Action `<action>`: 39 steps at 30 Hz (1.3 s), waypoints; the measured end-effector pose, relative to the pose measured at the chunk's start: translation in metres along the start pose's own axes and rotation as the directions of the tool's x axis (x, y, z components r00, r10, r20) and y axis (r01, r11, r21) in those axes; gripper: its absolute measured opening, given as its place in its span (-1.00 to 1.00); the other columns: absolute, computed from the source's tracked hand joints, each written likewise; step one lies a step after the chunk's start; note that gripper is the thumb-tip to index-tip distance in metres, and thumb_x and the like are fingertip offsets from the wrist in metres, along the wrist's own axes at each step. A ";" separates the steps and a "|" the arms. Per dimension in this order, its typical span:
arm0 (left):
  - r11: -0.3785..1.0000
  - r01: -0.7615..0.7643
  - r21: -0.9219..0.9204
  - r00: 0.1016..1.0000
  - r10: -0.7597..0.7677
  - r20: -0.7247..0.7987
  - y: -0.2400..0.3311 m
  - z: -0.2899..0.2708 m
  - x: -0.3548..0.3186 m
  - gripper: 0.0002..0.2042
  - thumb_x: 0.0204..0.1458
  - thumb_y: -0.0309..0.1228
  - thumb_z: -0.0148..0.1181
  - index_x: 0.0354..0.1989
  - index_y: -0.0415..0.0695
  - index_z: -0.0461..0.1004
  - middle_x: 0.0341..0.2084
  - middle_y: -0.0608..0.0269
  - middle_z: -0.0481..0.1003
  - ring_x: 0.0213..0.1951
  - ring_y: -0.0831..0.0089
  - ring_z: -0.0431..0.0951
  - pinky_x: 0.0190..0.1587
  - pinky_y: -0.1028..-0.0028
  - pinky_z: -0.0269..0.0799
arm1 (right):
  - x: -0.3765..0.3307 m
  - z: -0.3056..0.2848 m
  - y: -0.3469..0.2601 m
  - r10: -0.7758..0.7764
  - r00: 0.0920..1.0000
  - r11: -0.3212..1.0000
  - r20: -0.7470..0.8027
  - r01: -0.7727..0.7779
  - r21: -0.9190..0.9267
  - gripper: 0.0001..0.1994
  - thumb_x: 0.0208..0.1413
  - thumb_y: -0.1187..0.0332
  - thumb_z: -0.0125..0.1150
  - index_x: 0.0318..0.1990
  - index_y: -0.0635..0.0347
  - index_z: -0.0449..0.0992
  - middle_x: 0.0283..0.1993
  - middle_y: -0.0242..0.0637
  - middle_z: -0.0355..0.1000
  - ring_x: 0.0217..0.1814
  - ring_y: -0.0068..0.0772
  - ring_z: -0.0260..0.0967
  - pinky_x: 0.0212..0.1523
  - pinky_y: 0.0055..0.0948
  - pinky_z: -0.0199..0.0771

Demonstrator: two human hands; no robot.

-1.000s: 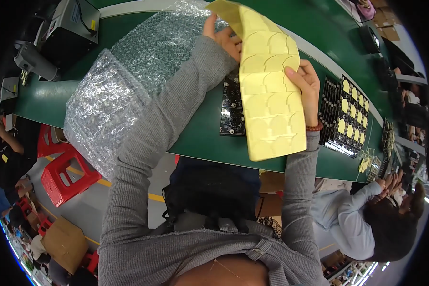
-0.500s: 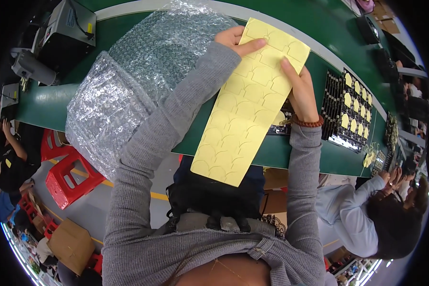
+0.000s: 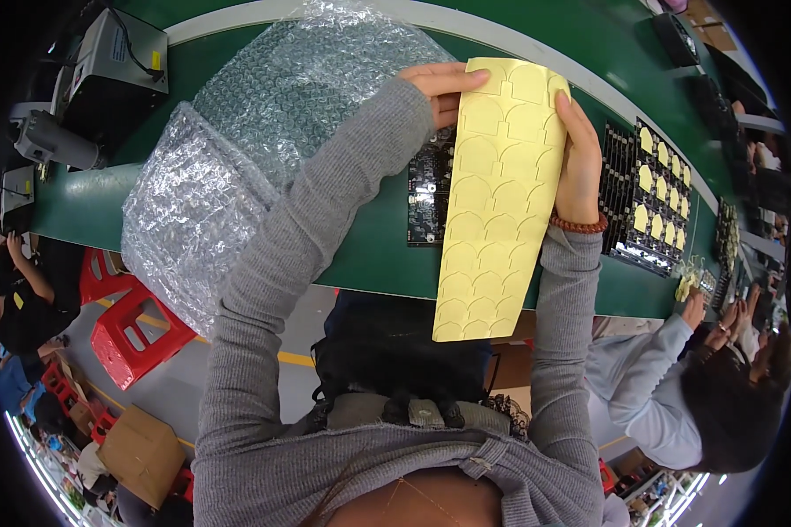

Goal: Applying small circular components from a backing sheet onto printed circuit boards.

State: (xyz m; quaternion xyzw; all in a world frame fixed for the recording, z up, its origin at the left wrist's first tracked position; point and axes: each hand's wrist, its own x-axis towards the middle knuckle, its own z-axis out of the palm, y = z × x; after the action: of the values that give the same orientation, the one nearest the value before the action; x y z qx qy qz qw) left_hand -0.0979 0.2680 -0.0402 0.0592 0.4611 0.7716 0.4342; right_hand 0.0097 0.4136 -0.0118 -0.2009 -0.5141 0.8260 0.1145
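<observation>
A long yellow sheet of die-cut stickers (image 3: 498,202) hangs upright over the table's front edge, its rows of arch-shaped cuts facing me. My left hand (image 3: 444,86) pinches its top left corner, thumb on the front and fingers behind. Along the upper right edge, my right hand (image 3: 578,158) grips the sheet, which bends back slightly at that corner. Behind the sheet lies a black circuit board (image 3: 428,198), partly hidden by it. To the right of my right hand stands a row of black boards (image 3: 650,198), several bearing yellow stickers.
Clear bubble wrap (image 3: 303,97) covers much of the green table (image 3: 369,250) on the left. Beyond it stands a grey-black machine box (image 3: 119,66). Red stools (image 3: 141,334) and a cardboard box (image 3: 141,455) are on the floor at left. A co-worker in a light blue sleeve (image 3: 646,378) sits at right.
The sheet has swung from a slant to nearly upright and shifted right. My right hand has moved to its edge, and more of the circuit board behind now shows.
</observation>
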 end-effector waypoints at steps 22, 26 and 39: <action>0.968 -0.179 0.175 0.983 0.167 0.079 -0.007 0.005 -0.002 -0.71 0.02 -0.28 0.08 -0.24 -0.29 0.44 -0.37 0.16 0.47 -0.32 0.50 0.46 -0.19 0.56 0.37 | -0.004 0.015 0.013 -0.565 0.817 0.578 0.118 0.494 -0.649 -0.64 -0.15 0.51 0.25 -0.16 0.30 0.28 -0.35 -0.32 0.38 -0.42 -0.64 0.22 -0.36 -0.66 0.27; 0.915 -0.232 0.330 0.971 0.195 0.140 -0.011 0.002 -0.002 -0.72 0.01 -0.27 0.09 -0.32 -0.28 0.48 -0.48 0.23 0.47 -0.43 0.59 0.46 -0.32 0.63 0.37 | -0.008 0.016 0.016 -0.408 0.907 0.820 0.103 0.414 -0.394 -0.56 -0.20 0.56 0.29 -0.13 0.30 0.24 -0.35 -0.32 0.38 -0.40 -0.63 0.23 -0.32 -0.64 0.28; 0.941 -0.144 0.307 0.989 0.133 0.057 -0.001 0.001 -0.007 -0.70 -0.06 -0.28 0.17 -0.36 -0.34 0.48 -0.50 0.12 0.51 -0.52 0.46 0.53 -0.46 0.61 0.47 | -0.010 0.018 0.026 -0.607 0.770 0.565 0.197 0.592 -0.574 -0.56 -0.21 0.60 0.25 -0.14 0.30 0.20 -0.37 -0.30 0.38 -0.34 -0.57 0.27 -0.25 -0.62 0.30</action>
State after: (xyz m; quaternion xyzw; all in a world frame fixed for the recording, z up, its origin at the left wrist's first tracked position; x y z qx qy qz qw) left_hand -0.0920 0.2640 -0.0383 0.1727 0.5633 0.7171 0.3723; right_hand 0.0107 0.3837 -0.0256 -0.0493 -0.7861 0.5249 0.3226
